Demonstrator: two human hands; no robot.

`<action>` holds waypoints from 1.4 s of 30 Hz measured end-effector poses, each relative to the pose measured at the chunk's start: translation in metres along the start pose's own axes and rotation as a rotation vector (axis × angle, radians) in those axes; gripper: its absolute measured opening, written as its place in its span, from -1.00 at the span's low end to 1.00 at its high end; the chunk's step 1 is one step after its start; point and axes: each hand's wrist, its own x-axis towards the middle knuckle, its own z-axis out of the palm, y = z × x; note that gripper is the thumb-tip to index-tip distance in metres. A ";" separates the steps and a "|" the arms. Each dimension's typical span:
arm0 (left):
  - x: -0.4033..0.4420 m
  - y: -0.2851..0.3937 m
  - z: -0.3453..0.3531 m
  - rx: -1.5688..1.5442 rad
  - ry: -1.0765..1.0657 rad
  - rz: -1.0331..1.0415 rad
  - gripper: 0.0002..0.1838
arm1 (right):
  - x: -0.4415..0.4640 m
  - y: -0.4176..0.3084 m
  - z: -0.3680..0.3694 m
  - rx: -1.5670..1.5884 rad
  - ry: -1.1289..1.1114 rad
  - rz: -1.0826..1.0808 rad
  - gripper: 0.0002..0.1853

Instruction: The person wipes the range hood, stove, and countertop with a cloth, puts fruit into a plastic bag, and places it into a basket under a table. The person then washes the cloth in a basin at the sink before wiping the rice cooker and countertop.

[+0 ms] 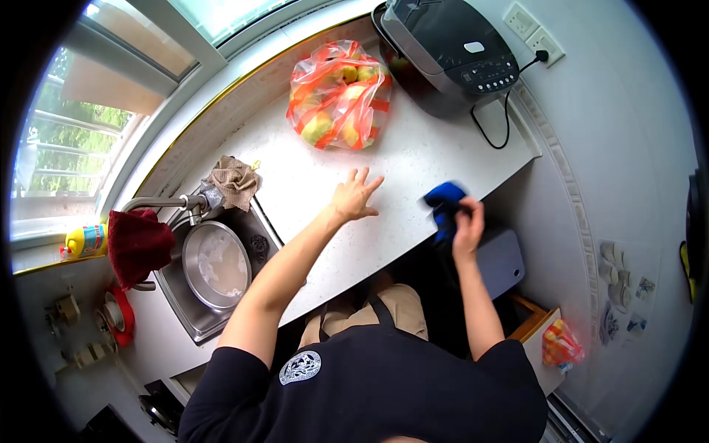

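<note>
Over the white countertop [295, 184], my left hand [353, 198] has its fingers spread and holds nothing. Whether it touches the surface I cannot tell. My right hand [468, 230], near the counter's front edge, grips a blue and black soft item [444, 201], smeared by motion so that its kind is unclear. Beyond my left hand sits a clear plastic bag with red stripes [340, 96], filled with several yellow-green and reddish fruits. A dark grey countertop appliance [450, 55] with a button panel stands at the back right, its cord plugged into the wall.
To the left is a sink [193, 314] holding a metal basin [216, 266] with cloudy water. A brown rag [235, 182] lies by the faucet, over which hangs a dark red cloth [138, 247]. A yellow bottle [85, 242] stands on the sill. A grey bin-like object [498, 262] is below right.
</note>
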 end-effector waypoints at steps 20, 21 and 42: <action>-0.372 -0.107 0.064 -0.329 0.513 -0.844 -0.27 | -0.175 0.036 0.350 -0.840 -0.346 -0.300 -0.44; -0.381 -0.109 0.066 -0.318 0.519 -0.853 -0.27 | -0.189 0.035 0.377 -0.701 -0.323 -0.310 -0.43; -0.248 -0.105 0.018 -0.411 0.645 -0.750 -0.18 | 0.000 0.071 0.165 -1.258 0.044 -0.152 -0.46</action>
